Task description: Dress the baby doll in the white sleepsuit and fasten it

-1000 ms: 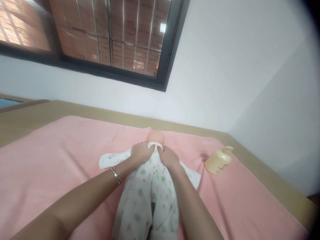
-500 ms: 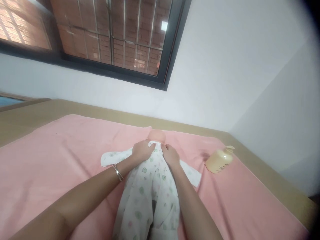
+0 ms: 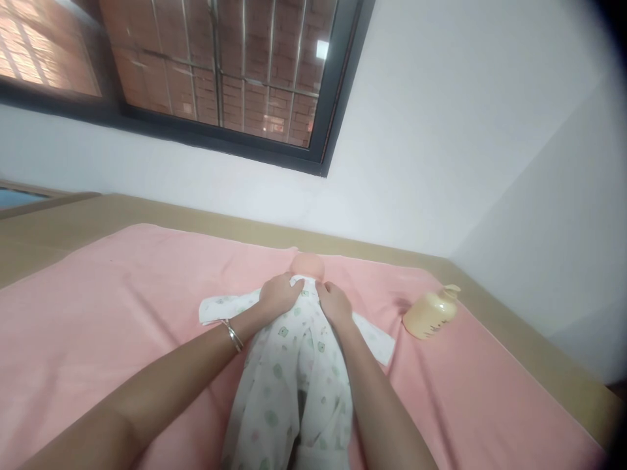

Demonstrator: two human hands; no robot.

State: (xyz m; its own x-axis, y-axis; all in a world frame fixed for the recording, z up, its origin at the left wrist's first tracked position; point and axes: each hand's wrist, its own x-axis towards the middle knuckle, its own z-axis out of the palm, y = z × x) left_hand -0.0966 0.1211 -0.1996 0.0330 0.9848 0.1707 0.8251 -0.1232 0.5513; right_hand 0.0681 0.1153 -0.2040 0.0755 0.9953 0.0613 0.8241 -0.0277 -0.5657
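Observation:
A doll lies on its back on a pink blanket, its round bald head (image 3: 307, 265) pointing away from me. Over its body is a white baby romper (image 3: 274, 391) with small green and pink prints. Both sleeves stretch out sideways on the blanket, and the legs run down toward me. My left hand (image 3: 281, 295), with a silver bangle at the wrist, is closed on the romper at the left of the neckline, thumb on top. On the opposite side my right hand (image 3: 335, 304) is closed on the other shoulder. My fingers' undersides are hidden.
A pale yellow bottle (image 3: 427, 316) stands tilted in view on the right part of the pink blanket (image 3: 122, 307). The blanket covers a tan padded surface (image 3: 206, 219) with a raised edge. Behind rises a white wall with a dark-framed window (image 3: 264, 149).
Almost nothing differs. Both hands keep their hold at the romper's neckline, and the left sleeve's end has shifted very slightly to the right.

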